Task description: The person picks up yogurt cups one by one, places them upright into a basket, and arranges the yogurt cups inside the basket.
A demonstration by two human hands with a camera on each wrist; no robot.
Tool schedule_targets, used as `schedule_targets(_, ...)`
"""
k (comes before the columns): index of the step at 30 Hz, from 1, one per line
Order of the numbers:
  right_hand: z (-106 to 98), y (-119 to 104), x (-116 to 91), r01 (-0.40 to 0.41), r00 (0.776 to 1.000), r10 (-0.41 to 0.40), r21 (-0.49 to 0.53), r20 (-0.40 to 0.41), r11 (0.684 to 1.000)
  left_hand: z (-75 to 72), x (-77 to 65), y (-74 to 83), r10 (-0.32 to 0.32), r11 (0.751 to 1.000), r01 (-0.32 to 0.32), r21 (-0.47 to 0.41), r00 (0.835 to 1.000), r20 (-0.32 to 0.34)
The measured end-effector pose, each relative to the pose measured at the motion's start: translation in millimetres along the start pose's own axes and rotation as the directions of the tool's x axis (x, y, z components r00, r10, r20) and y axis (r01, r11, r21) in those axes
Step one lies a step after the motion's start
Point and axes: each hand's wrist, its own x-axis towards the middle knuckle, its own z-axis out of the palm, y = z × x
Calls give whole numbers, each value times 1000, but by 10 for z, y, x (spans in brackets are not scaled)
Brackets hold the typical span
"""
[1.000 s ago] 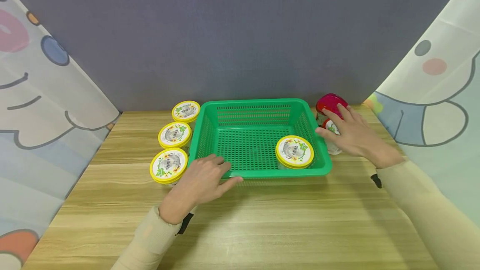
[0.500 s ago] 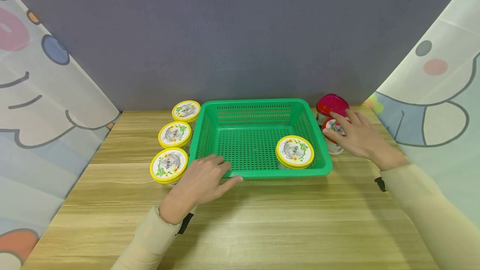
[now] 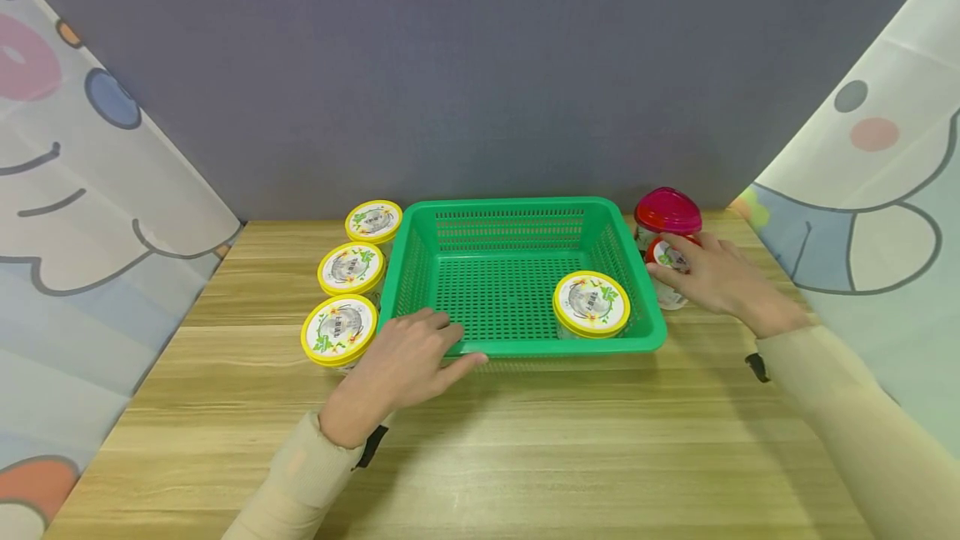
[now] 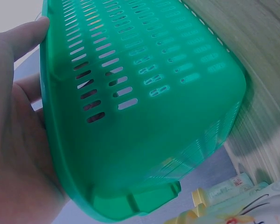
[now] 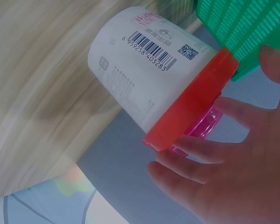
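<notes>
A green plastic basket point(image 3: 517, 347) with slotted walls sits on the wooden table. My left hand point(image 3: 401, 357) holds its near-left corner, fingers over the rim on the inside and thumb on the outside. My right hand point(image 3: 723, 283) reaches over a white tub with a red lid point(image 5: 144, 70) just right of the basket. In the right wrist view, fingertips point(image 5: 189, 142) lie right at the red lid, while the thumb stands apart from the tub. Inside the basket's near-right corner is a round tub with a yellow-rimmed lid point(image 3: 591, 304).
Left of the basket stand three yellow-lidded tubs in a row, the nearest tub point(image 3: 339, 329) close to my left wrist. A container with a magenta lid point(image 3: 669, 211) stands behind the red-lidded tub. A grey wall point(image 3: 480, 73) closes the table's back edge.
My right hand has drawn back from above the magenta-lidded container and settled over the red-lidded tub. The left hand and the basket have stayed in place.
</notes>
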Motion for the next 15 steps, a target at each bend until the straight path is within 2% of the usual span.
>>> schedule_targets(15,12,17,93,0,1000,-1,-36,-19,999,-11,-2,4,-1,1000,1,-2,1000,4)
